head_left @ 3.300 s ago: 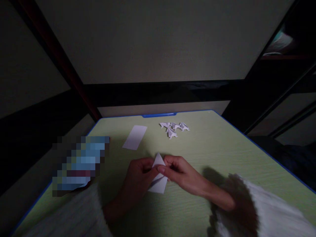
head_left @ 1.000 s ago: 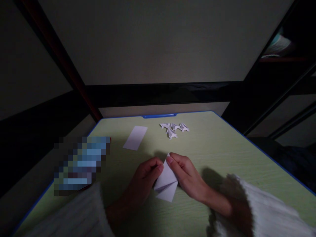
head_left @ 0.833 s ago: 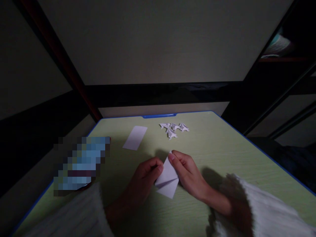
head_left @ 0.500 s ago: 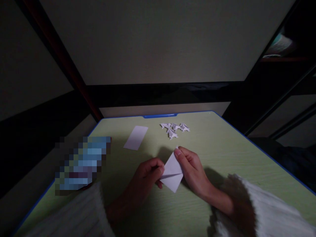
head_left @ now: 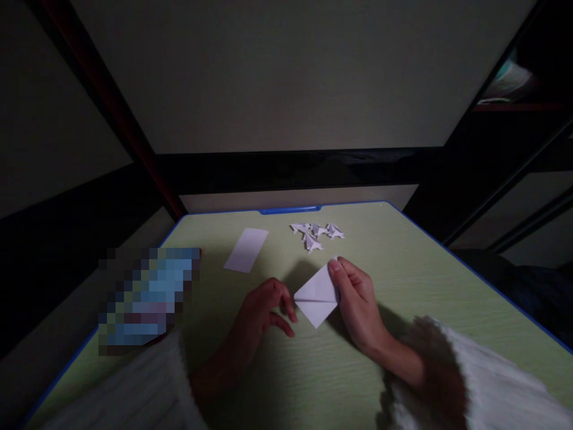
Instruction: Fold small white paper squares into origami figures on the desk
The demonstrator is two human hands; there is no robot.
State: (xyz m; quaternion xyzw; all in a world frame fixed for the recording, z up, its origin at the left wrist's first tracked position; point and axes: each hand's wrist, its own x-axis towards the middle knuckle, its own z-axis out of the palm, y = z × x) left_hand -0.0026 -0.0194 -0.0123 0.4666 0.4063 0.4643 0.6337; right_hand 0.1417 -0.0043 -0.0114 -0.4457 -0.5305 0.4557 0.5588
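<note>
A folded white paper (head_left: 317, 294), pointed and creased across the middle, is lifted a little above the green table (head_left: 403, 269). My right hand (head_left: 356, 301) pinches its right edge near the top corner. My left hand (head_left: 262, 310) hovers just left of the paper, fingers loosely curled and apart, holding nothing. Both wrists wear fuzzy white sleeves.
A flat white paper strip (head_left: 246, 249) lies at the back left of the table. Several small folded paper pieces (head_left: 317, 233) sit in a cluster at the back. A blurred blue object (head_left: 147, 295) lies at the left edge. The table has a blue rim; dark frames stand behind.
My right hand has carried the folded paper up and to the right. My left hand has let go of it and stays at the left.
</note>
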